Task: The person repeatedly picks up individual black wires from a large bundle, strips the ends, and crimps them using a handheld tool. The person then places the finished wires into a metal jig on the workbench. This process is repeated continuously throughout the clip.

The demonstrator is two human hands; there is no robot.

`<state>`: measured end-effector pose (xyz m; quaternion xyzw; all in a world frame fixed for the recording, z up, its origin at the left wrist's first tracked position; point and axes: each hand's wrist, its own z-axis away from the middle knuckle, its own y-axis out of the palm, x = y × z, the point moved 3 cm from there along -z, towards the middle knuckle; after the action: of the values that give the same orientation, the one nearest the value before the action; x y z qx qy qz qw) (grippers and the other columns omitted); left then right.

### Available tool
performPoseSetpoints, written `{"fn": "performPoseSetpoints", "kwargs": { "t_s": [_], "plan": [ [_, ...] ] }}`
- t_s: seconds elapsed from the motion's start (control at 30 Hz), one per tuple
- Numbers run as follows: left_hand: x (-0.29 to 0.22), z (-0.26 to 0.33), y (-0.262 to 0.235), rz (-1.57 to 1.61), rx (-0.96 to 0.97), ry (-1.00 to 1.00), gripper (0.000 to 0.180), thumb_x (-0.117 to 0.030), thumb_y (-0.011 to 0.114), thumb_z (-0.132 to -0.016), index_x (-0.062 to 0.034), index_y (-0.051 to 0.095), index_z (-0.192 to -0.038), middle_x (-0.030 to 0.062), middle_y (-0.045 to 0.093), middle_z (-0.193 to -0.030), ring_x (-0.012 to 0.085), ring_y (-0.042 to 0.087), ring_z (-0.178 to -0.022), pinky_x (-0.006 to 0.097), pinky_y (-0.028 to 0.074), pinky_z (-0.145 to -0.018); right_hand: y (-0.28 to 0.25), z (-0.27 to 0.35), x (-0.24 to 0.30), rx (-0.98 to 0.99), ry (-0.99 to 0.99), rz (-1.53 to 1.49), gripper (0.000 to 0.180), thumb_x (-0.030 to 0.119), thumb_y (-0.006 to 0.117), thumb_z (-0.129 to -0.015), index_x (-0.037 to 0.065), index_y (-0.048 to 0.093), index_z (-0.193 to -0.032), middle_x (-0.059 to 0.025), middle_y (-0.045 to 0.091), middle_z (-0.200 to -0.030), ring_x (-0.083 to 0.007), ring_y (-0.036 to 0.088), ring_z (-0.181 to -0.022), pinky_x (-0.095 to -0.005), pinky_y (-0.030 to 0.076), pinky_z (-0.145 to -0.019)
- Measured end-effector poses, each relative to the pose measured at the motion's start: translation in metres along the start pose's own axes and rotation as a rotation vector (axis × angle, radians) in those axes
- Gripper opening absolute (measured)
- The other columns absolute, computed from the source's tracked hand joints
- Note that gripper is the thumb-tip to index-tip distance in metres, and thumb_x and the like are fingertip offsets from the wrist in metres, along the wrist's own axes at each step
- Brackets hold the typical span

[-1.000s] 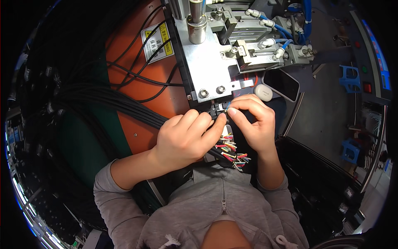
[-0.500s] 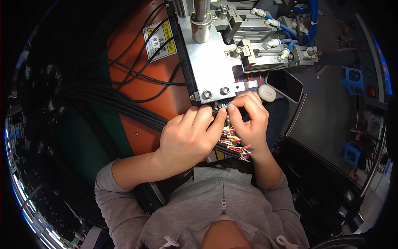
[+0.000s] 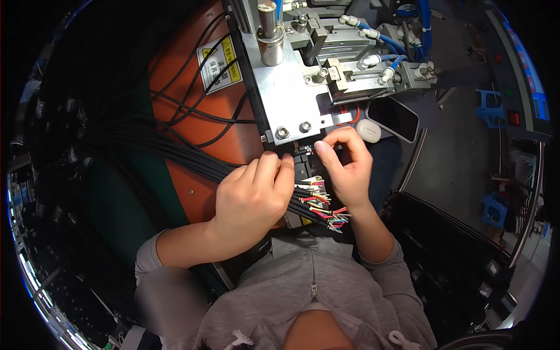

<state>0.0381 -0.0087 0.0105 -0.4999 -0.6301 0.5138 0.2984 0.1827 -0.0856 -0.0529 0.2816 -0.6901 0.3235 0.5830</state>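
Note:
My left hand [image 3: 251,201] is closed, its fingers curled over a bundle of black cables [image 3: 201,163] beside a metal machine head [image 3: 286,99]. Its fingertips are at a cable right under the head's lower edge, mostly hidden by the fingers. My right hand [image 3: 353,169] is bent in a pinch, thumb and forefinger close together by small wire ends [image 3: 309,150] at the machine. What lies between them is too small to make out. Stripped cable ends [image 3: 321,204] with red, white and yellow wires fan out between my hands.
Pneumatic cylinders [image 3: 361,84] with blue hoses [image 3: 402,49] stand behind the machine head. To the right lie a phone [image 3: 394,119] and a small pale case [image 3: 367,130]. Loose black cables cross an orange panel [image 3: 192,128] bearing a warning label [image 3: 219,64]. Blue stools [image 3: 494,210] stand farther right.
My left hand has drawn back a little to the left. My right thumb and forefinger have come away from the left fingertips. The view has shifted slightly.

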Motion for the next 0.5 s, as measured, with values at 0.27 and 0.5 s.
{"fn": "performPoseSetpoints", "kwargs": {
  "t_s": [0.27, 0.5],
  "plan": [
    [0.009, -0.004, -0.002, 0.184, -0.128, 0.14, 0.028, -0.01, 0.067, -0.07, -0.003, 0.067, -0.098, 0.0035, 0.056, -0.086, 0.0129, 0.056, -0.067, 0.026, 0.044, -0.059, -0.005, -0.008, 0.023, 0.408, -0.45, -0.104, 0.02, -0.002, 0.071, -0.067, 0.003, 0.071, -0.087, -0.0092, 0.068, -0.086, -0.0225, 0.063, -0.081, -0.0334, 0.048, -0.076],
    [0.014, -0.008, -0.013, 0.252, -0.284, 0.259, 0.037, -0.017, 0.071, -0.07, -0.0001, 0.069, -0.102, 0.0086, 0.062, -0.089, 0.017, 0.06, -0.068, 0.027, 0.046, -0.056, -0.003, -0.001, 0.039, 0.167, -0.438, -0.397, 0.038, -0.008, 0.078, -0.068, 0.002, 0.056, -0.097, -0.0112, 0.068, -0.084, -0.0212, 0.065, -0.079, -0.0338, 0.049, -0.075]
  ]
}}
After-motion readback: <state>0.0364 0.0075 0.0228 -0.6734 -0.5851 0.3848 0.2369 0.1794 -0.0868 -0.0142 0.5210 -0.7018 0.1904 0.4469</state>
